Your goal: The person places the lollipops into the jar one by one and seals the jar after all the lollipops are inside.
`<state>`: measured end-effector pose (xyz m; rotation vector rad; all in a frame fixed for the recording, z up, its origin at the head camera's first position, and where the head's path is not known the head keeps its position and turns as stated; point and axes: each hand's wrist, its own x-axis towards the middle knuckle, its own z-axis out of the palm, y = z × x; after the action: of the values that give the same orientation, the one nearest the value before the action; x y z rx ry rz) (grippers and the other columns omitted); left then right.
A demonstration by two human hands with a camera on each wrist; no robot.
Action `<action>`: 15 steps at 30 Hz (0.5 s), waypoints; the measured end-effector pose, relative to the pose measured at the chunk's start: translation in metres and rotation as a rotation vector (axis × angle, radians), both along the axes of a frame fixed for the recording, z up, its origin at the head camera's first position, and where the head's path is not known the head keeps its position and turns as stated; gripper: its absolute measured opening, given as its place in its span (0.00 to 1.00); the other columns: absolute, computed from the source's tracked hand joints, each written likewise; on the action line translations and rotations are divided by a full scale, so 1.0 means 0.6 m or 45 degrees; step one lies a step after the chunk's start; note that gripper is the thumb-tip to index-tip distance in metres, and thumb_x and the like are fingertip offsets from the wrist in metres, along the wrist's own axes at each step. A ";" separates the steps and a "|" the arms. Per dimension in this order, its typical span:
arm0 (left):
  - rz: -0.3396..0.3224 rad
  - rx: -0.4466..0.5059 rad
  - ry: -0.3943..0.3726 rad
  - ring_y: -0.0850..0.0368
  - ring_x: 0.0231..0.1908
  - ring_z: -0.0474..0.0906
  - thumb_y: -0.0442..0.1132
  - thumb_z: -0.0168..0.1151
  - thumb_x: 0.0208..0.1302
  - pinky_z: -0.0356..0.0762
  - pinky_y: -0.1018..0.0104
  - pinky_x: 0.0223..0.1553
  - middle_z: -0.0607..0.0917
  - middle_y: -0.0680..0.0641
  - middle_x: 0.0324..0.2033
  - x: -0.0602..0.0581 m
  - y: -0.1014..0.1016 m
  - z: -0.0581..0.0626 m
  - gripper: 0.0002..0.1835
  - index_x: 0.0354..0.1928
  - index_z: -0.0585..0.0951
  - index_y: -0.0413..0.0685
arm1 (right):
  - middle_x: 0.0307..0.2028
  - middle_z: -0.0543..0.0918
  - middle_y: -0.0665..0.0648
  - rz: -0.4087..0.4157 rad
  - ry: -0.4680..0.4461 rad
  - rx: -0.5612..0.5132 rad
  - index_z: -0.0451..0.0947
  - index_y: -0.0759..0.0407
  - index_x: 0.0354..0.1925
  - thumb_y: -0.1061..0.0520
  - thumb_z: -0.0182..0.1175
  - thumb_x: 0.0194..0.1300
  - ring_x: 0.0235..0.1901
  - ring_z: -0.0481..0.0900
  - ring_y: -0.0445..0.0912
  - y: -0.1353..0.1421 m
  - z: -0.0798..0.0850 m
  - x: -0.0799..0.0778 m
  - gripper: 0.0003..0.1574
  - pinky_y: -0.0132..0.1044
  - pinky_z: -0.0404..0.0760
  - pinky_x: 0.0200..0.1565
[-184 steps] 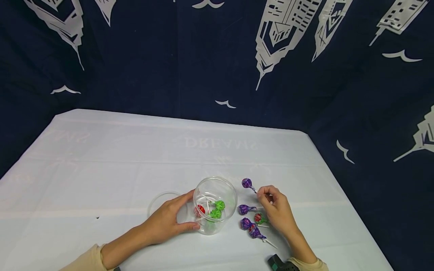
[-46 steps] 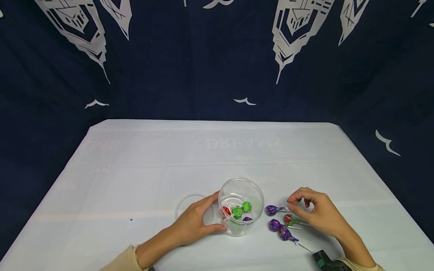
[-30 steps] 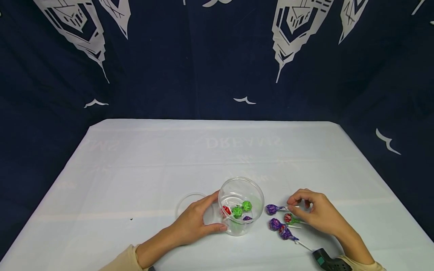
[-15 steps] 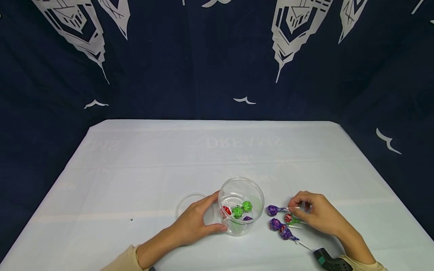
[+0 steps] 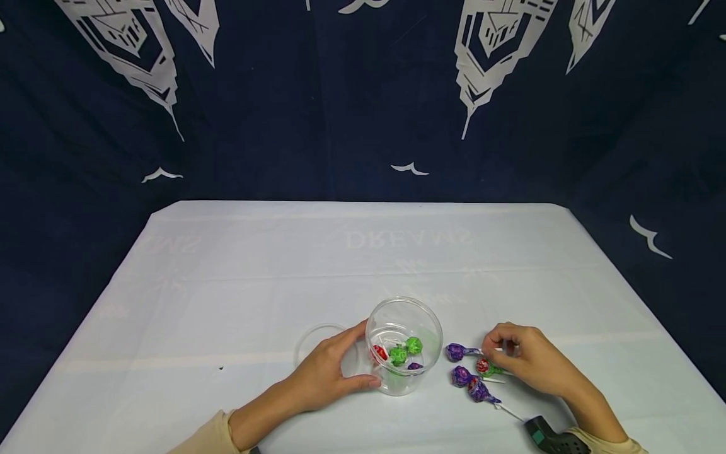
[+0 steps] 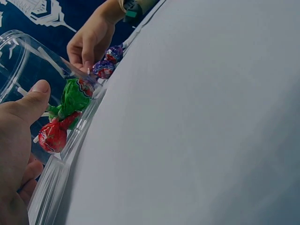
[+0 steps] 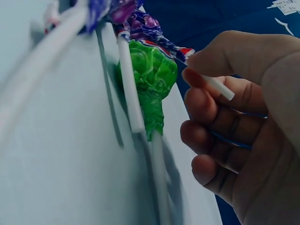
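Note:
My left hand (image 5: 320, 376) grips the side of a clear plastic jar (image 5: 397, 386), thumb in front. Inside lie a red lollipop (image 6: 52, 137), two green ones and a purple one (image 5: 415, 366). Right of the jar, my right hand (image 5: 530, 359) pinches the white stick (image 7: 219, 87) of a purple lollipop (image 5: 455, 352) between thumb and forefinger; its wrapped head is close over the table. Just below that hand lies a green-and-red lollipop (image 5: 488, 367), partly covered by the fingers in the head view. Two more purple lollipops (image 5: 481, 391) lie nearer me, their heads side by side.
A clear round lid (image 5: 298, 345) lies left of the jar, partly behind my left hand. A white cloth covers the table (image 5: 255, 252). Behind it hangs a navy cloth (image 5: 351, 113) with white prints. A black device (image 5: 549, 436) sits at my right wrist.
Since the oldest frame, the farthest purple lollipop has left the table, and a purple one now shows in the jar. My right hand has moved onto another purple lollipop's stick. The head view has shifted.

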<state>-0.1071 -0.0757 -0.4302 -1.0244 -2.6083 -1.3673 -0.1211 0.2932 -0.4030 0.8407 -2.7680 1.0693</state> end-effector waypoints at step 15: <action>-0.003 -0.016 0.015 0.53 0.63 0.72 0.53 0.74 0.56 0.69 0.55 0.65 0.76 0.49 0.64 0.001 -0.001 0.003 0.47 0.73 0.63 0.45 | 0.29 0.79 0.39 -0.063 0.141 -0.061 0.80 0.51 0.29 0.72 0.67 0.56 0.28 0.72 0.35 -0.010 -0.003 -0.001 0.16 0.27 0.71 0.27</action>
<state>-0.1068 -0.0762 -0.4287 -1.0339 -2.6115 -1.3435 -0.1220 0.2872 -0.4049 0.7960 -2.6475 1.0428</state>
